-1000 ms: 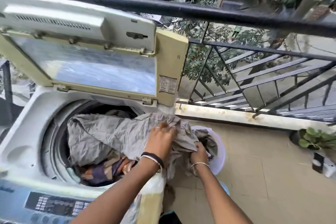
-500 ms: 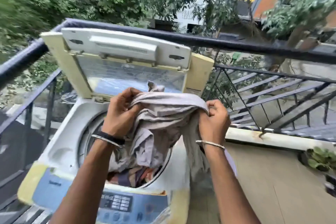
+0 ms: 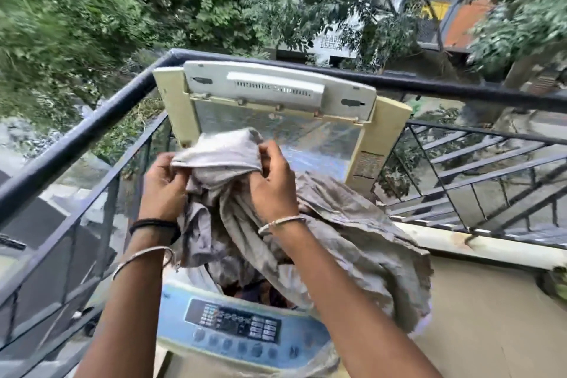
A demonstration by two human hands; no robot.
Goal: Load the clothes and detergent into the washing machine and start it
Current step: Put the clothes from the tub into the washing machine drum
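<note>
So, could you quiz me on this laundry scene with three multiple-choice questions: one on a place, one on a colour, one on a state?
1. Where is the grey garment? A on the floor; B held above the washing machine; C hung on the railing.
2. Control panel surround? A red; B blue; C black.
3. The lid is: A raised; B shut; C missing.
Answers: B, left hand and right hand grip it over the machine; B, blue plastic frames it; A, it stands upright.
</note>
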